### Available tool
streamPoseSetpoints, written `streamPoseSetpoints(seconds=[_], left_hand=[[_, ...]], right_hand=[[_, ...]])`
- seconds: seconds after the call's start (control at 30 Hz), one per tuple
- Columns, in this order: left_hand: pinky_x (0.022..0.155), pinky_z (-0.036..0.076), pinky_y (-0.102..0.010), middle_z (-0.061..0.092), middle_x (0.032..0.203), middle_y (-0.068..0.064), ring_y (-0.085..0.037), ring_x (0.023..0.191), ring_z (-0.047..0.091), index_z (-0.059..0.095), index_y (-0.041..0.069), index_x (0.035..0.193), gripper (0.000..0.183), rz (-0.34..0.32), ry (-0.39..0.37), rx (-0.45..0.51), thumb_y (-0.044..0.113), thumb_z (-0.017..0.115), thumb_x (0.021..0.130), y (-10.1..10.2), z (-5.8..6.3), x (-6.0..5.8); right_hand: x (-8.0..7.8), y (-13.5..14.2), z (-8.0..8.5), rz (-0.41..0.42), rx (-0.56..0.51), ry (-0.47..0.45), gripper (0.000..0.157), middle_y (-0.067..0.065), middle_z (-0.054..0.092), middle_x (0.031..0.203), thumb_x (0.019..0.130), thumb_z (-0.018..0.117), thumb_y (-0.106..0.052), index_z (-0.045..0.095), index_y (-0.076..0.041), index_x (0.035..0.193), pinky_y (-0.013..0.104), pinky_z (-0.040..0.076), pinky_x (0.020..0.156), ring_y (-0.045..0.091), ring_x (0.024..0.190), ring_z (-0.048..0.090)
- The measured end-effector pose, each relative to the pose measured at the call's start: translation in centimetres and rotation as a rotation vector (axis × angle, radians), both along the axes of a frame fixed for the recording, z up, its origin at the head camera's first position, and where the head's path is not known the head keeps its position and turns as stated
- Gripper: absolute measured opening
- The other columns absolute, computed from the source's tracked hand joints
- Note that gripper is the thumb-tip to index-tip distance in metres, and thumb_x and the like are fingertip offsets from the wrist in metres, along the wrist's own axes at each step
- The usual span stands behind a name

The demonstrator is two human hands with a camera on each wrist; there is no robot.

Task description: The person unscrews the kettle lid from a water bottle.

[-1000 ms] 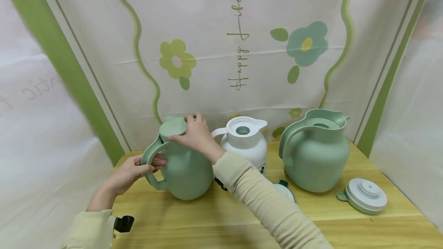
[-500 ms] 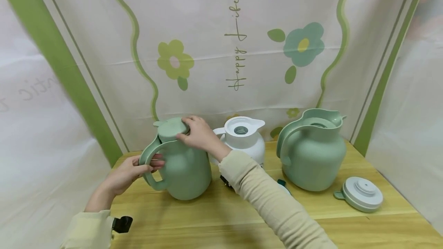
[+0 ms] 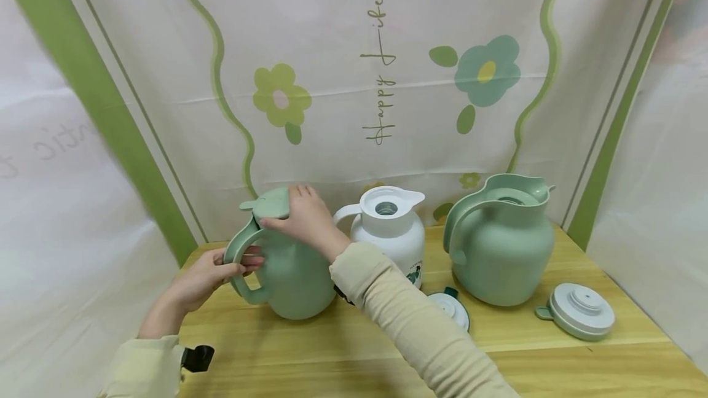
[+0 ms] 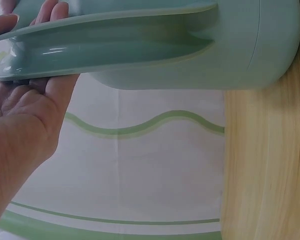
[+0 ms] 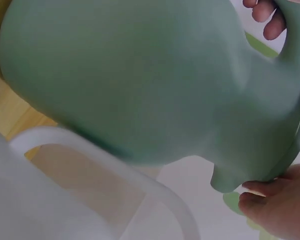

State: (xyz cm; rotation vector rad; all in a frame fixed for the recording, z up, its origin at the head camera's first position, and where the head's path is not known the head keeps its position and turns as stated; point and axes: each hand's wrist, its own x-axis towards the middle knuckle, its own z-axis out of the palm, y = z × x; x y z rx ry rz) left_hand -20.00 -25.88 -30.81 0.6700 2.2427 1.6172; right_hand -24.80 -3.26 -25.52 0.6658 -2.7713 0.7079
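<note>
A green insulated jug (image 3: 298, 281) stands at the left of the table, its handle turned to the left. My left hand (image 3: 204, 278) grips that handle (image 4: 114, 47), fingers through the loop and thumb on the outer side. On the jug's mouth sits a round green lid (image 3: 273, 202) with a small tab (image 3: 246, 206) pointing left above the handle. My right hand (image 3: 310, 217) grasps the lid from the right, thumb at the near side and fingers over the far side. In the right wrist view, right fingertips (image 5: 255, 192) lie beside the spout (image 5: 224, 175).
Right of this jug is a white jug (image 3: 387, 229) with an uncovered mouth; its handle (image 5: 114, 160) comes close to the green body. Farther right stands another lidless green jug (image 3: 503, 257). Two loose lids lie on the wooden table: one (image 3: 450, 306) partly behind my right sleeve, another (image 3: 586, 309) upside down.
The lid has turned on the jug, its tab swinging from the back round to the left. My right hand has shifted with it; my left hand stays on the handle.
</note>
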Motion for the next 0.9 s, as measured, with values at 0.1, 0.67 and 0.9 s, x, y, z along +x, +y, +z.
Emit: streamPoseSetpoints(seconds=[0.1, 0.67, 0.9], left_hand=[[0.091, 0.047, -0.016, 0.07, 0.112, 0.014, -0.002, 0.108, 0.063, 0.041, -0.017, 0.133, 0.045, -0.007, -0.005, 0.0, 0.006, 0.047, 0.095, 0.1, 0.0, 0.0], [0.09, 0.047, -0.014, 0.069, 0.114, 0.014, -0.001, 0.109, 0.063, 0.037, -0.02, 0.134, 0.046, -0.038, 0.001, 0.012, 0.005, 0.045, 0.097, -0.1, 0.1, 0.1], [0.09, 0.046, -0.013, 0.068, 0.114, 0.015, -0.001, 0.109, 0.063, 0.035, -0.021, 0.135, 0.047, -0.019, 0.005, -0.005, 0.006, 0.045, 0.097, -0.1, 0.1, 0.2]], right_hand=[[0.1, 0.1, 0.0, -0.024, -0.009, -0.006, 0.078, 0.011, 0.053, 0.136, 0.083, 0.064, -0.057, 0.047, -0.002, 0.136, 0.033, 0.041, 0.107, 0.024, 0.128, 0.048], [-1.0, 3.2, 1.1, 0.01, -0.17, -0.151, 0.06, 0.009, 0.059, 0.133, 0.082, 0.074, -0.035, 0.056, -0.006, 0.131, 0.034, 0.043, 0.106, 0.023, 0.126, 0.053], [-1.1, 3.4, 1.0, 0.101, -0.158, -0.167, 0.061, 0.01, 0.057, 0.137, 0.084, 0.072, -0.032, 0.053, -0.004, 0.135, 0.034, 0.041, 0.109, 0.023, 0.13, 0.051]])
